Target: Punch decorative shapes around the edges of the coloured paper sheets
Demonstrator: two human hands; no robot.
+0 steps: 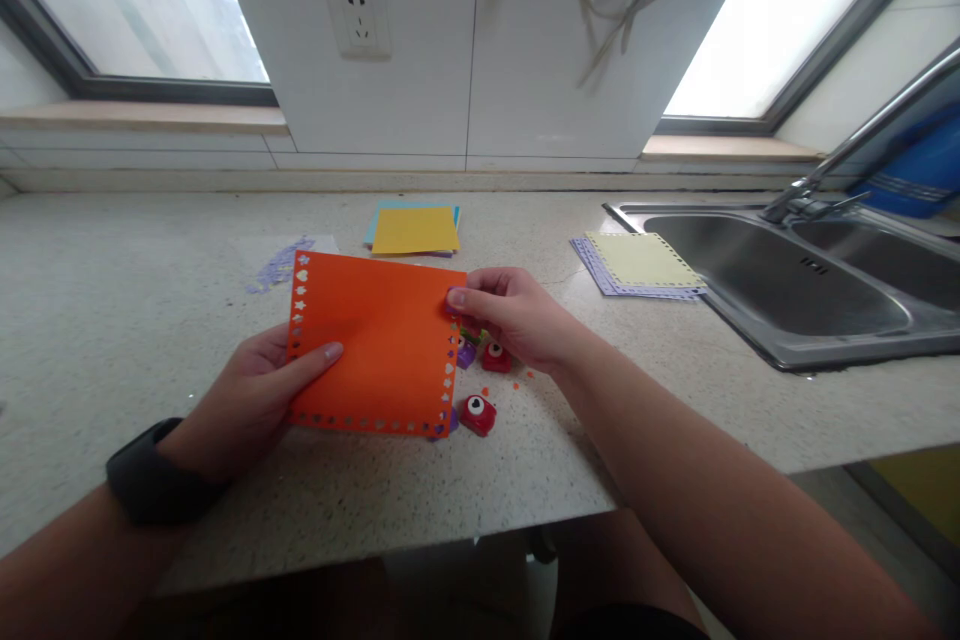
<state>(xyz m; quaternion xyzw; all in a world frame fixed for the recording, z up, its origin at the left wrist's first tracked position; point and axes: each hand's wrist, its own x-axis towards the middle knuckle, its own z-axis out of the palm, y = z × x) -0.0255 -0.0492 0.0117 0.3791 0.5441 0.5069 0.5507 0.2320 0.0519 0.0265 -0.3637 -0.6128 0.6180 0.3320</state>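
A: Which to name first, going from big to small?

B: Must begin with the pale speckled counter (660, 390), then with the steel sink (757, 270), set into it at the right side

A: And after these?

B: Would name the orange sheet (386, 340), held up over the counter, pierced with hearts, stars and other small shapes along 3 edges: left, right and lower. Can see also a stack of cream and lilac sheets (641, 260) with pierced borders, near the sink, and a pile of yellow and blue sheets (415, 230) behind the orange sheet

A: How to describe the 2 hands?

B: Would call the left hand (259, 385) nearly closed, gripping the sheet by its left edge, thumb flat on the front. Would call the right hand (506, 315) closed at the right edge, fingers curled; cannot tell how the hidden fingertips lie

A: And smaller?

B: Should add the black wristband (161, 470) on the left wrist, the purple scraps (279, 265) behind the sheet, 2 red punches (478, 414) beside its right edge, a small purple piece (452, 302) under the right thumb, mostly hidden, and last some orange bits (516, 386) near the punches
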